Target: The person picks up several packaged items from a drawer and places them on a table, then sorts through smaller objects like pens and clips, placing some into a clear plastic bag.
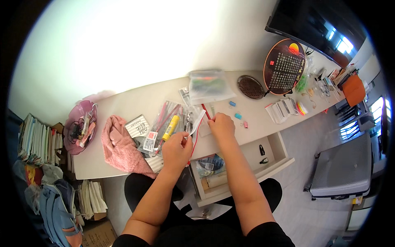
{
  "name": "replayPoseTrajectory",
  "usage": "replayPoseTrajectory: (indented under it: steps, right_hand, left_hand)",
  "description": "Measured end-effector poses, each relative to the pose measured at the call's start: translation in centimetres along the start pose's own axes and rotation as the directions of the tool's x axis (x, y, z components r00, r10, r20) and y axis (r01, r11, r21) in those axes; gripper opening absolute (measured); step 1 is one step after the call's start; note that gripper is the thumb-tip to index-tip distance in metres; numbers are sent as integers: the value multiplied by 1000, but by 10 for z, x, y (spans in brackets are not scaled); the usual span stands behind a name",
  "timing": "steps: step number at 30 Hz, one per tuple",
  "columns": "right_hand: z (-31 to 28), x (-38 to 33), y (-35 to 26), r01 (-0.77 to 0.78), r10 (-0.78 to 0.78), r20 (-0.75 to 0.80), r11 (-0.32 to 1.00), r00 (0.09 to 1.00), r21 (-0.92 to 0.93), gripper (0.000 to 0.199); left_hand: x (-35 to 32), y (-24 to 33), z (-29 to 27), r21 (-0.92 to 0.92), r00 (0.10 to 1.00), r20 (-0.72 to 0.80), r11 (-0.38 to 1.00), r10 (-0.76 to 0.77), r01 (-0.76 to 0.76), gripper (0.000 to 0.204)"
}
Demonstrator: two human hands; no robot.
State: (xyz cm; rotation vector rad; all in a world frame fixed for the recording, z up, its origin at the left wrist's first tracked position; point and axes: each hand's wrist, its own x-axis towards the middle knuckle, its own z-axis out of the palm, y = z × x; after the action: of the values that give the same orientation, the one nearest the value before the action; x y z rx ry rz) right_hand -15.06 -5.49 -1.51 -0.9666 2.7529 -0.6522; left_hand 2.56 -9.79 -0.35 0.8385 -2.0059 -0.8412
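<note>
My left hand is closed, its fingers pinching the edge of a clear zip bag with a red line along its opening. Pens and a yellow tube-shaped stick show in or on the bag. Just to the right, my right hand is closed on a thin red pencil or pen, which points up and away over the desk. Beyond my hands lies a second, frosted pouch with blurred green and red contents. Blue and pink binder clips lie right of my right hand.
A pink towel and a purple bowl of small items are at the left. Below my right arm an open drawer juts out. Cards, a dark oval tray and a round plaque stand or lie rightward. A grey suitcase is on the floor.
</note>
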Motion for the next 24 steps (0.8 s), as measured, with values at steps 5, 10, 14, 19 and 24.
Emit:
replayPoseTrajectory:
  steps: [5,10,14,19,24]
  right_hand:
    - [-30,-17,12,-65,56,101,993,993,94,24]
    - [-44,-89,53,-245,61,340,811,939,531,22]
    - [-53,-131,50,-394,1,493,604,870,693,20]
    - [-28,-122,28,-365,-67,518,633,853,682,18]
    - [-1,-91,-3,-433,-56,512,461,857,775,18]
  left_hand:
    - [-1,1,-3,-7,1000,-1,1000,-14,14,10]
    - [-2,2,-2,-13,1000,-5,1000,10,-10,10]
    - [-1,0,0,-9,999,-21,999,31,-31,11]
    - [-2,0,0,27,999,-1,999,38,-38,12]
    - [-4,-4,2,19,997,13,997,75,-75,13]
